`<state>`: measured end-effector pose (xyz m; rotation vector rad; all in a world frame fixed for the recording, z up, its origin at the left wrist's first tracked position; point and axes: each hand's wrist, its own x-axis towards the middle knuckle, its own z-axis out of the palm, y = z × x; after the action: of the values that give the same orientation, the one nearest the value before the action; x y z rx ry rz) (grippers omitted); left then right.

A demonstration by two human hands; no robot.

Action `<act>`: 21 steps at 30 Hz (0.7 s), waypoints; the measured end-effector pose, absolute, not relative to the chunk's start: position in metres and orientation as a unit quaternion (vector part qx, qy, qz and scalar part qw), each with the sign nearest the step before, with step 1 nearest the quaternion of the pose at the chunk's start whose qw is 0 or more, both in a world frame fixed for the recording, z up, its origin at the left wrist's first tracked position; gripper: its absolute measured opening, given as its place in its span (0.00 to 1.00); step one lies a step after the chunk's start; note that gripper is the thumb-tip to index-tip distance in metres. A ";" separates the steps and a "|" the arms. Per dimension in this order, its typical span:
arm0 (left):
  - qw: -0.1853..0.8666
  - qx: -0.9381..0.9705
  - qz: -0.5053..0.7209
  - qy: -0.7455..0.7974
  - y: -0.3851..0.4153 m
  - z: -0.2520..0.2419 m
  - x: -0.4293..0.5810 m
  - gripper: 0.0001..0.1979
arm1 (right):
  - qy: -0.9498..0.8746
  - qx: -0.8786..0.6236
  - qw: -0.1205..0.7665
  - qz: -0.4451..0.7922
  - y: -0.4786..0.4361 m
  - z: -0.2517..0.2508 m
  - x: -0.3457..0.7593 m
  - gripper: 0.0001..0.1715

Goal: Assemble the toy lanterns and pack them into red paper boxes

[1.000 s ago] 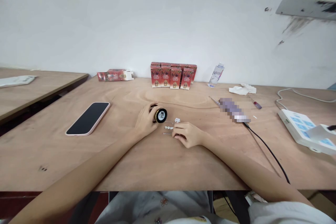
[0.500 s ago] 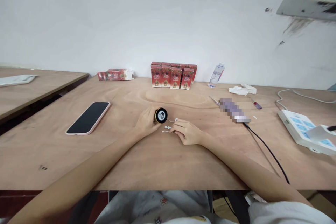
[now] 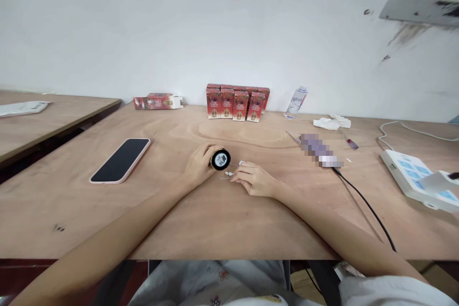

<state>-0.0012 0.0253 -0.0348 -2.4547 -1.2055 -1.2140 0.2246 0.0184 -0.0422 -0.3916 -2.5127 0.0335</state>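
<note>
My left hand [image 3: 198, 165] is wrapped round a small round black device with a gold rim [image 3: 220, 158], tilted with its face toward me, resting on the wooden table [image 3: 229, 220]. My right hand [image 3: 254, 179] lies just right of it, fingers curled down onto tiny parts on the table: small pale discs [image 3: 228, 173] and a thin metal pin [image 3: 225, 178]. What the right fingertips pinch is too small to name.
A dark phone in a pink case [image 3: 120, 160] lies at left. Red boxes [image 3: 236, 102] stand at the back, one [image 3: 157, 101] lies flat. A water bottle [image 3: 296, 102], tissue [image 3: 332, 122], screwdriver [image 3: 349, 142], black cable [image 3: 366, 205] and a white power strip [image 3: 416, 177] sit at right.
My right hand has crept a little left and away from me, closer to the round device. My left hand shifted its hold on the device slightly.
</note>
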 end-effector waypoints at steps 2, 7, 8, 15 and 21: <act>0.073 -0.817 -0.412 -0.396 0.025 -0.034 -0.001 0.15 | -0.941 -0.152 0.301 0.010 0.018 -0.042 0.224 0.11; 0.082 -0.827 -0.417 -0.368 0.024 -0.033 0.001 0.15 | -0.934 -0.166 0.312 0.060 0.018 -0.041 0.222 0.08; 0.084 -0.829 -0.417 -0.363 0.024 -0.033 0.001 0.15 | -0.931 -0.171 0.312 0.081 0.018 -0.041 0.222 0.08; 0.102 -0.840 -0.412 -0.339 0.024 -0.034 0.001 0.15 | -0.926 -0.188 0.301 0.130 0.022 -0.044 0.222 0.09; 0.115 -0.843 -0.407 -0.334 0.024 -0.033 0.002 0.14 | -0.917 -0.211 0.315 0.123 0.024 -0.049 0.222 0.12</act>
<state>0.0019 0.0242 -0.0327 -2.4688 -0.9786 -1.1914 0.2217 0.0242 -0.0487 -0.5549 -2.4165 0.3240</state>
